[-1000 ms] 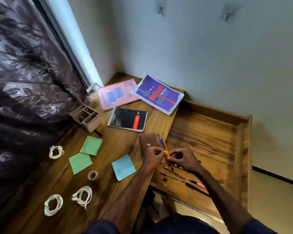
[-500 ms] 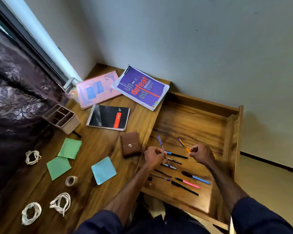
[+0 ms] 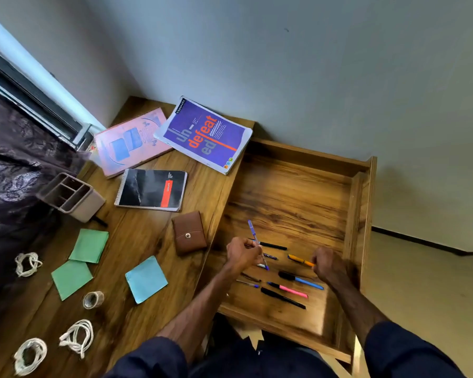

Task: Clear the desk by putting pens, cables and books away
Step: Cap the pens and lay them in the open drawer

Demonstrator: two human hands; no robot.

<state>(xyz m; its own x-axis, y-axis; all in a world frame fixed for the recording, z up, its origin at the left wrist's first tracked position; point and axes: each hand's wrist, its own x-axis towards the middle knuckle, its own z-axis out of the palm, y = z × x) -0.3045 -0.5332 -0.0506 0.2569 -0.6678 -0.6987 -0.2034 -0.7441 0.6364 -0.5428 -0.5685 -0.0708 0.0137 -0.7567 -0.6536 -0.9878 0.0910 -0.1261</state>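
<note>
My left hand (image 3: 242,256) grips a purple pen (image 3: 252,233) that points up and away over the open wooden drawer (image 3: 290,197). My right hand (image 3: 328,264) is closed around the end of an orange pen (image 3: 298,260) lying low in the drawer. Several more pens lie on the drawer floor, among them a blue-and-black one (image 3: 301,279), a pink one (image 3: 288,289) and a black one (image 3: 281,297). Three books rest on the desk: a purple one (image 3: 202,135), a pink one (image 3: 130,141) and a black notebook (image 3: 152,189). Three coiled white cables (image 3: 28,264) (image 3: 78,336) (image 3: 29,356) lie at the left.
A beige pen holder (image 3: 70,196) stands by the dark curtain. A brown wallet (image 3: 189,232) lies near the drawer's edge. Green (image 3: 89,245) (image 3: 71,278) and blue (image 3: 145,278) sticky pads and a tape roll (image 3: 93,299) lie on the desk (image 3: 137,241).
My hands have moved apart: the right one carried the orange pen to the right and down into the drawer, while the left keeps the purple pen. The view has tilted.
</note>
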